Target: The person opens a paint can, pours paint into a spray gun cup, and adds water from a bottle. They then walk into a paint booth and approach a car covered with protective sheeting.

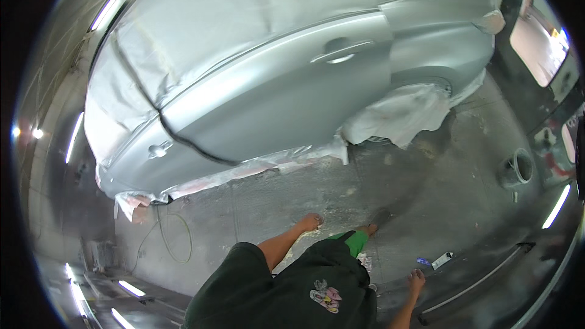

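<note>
Standing on a grey, dust-marked floor (292, 195) beside a silver car (274, 91). Left hand (311, 222) hanging loose at the end of a bare forearm, fingers slack and slightly curled, grasping nothing that shows. Right hand (417, 279) also released, fingers apart and pointing toward the floor, nothing in it. Just beyond the right hand, up and a little to its right, a small white box (442, 260) lying flat on the floor, apart from the fingers; next to that box, on the side nearer the hand, a small blue speck (422, 261), too small to tell what. Between the two hands, a green trouser leg (355, 242) and a dark shoe (379, 216), with the shoe just right of the left hand. Well ahead of the left hand, the car's rear door (286, 103) with its handle (341, 52), bare and unmasked; windows and roof above it under grey masking sheet (244, 6); pale masking paper (399, 113) over the wheel, ahead of both hands. Far to the left of the left hand, a yellow-green hose (177, 237) looped on the floor. Far ahead and right of the right hand, a round bucket-like container (517, 169) standing against the dark wall.
</note>
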A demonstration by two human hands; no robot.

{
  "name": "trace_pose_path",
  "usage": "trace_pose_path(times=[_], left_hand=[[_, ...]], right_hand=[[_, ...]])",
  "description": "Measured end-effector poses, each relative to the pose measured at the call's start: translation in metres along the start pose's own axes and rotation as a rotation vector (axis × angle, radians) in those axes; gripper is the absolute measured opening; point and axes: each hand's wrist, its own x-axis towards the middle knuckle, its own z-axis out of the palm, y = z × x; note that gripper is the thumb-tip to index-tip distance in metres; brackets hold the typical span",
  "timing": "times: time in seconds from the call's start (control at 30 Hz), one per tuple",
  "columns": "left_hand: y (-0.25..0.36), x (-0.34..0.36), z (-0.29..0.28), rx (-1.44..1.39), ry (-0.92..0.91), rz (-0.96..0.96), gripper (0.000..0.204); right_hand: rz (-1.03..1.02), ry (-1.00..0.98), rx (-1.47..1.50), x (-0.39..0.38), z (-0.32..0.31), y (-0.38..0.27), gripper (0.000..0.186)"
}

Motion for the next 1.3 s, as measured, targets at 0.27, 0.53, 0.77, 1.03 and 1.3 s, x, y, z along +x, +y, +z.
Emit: trace_pose_path(times=[0.27,0.53,0.77,1.03,1.3], left_hand=[[0.049,0.146,0.047,0.501,-0.178,0.077,0.037],[0.251,0.217,0.089,0.521,-0.378,0.257,0.045],[0.372,0.286,0.088,-0.169,-0.106,-0.006,0.044],[0.448,0.328,0.142,-0.108,0.089,-0.244,0.043],[0.513,0.351,0.286,-0.289,-0.299,-0.095,0.054]], right_hand=[[0.07,0.115,-0.161,0.033,-0.034,-0.061,0.015],[0.563,0.399,-0.042,0.038,-0.109,-0.075,0.019],[0.753,0.318,0.043,0.13,-0.127,-0.027,0.041],[0.612,-0.034,0.098,0.304,-0.205,-0.184,0.041],[-0.074,0.022,-0.696,0.543,-0.374,-0.401,0.025]])
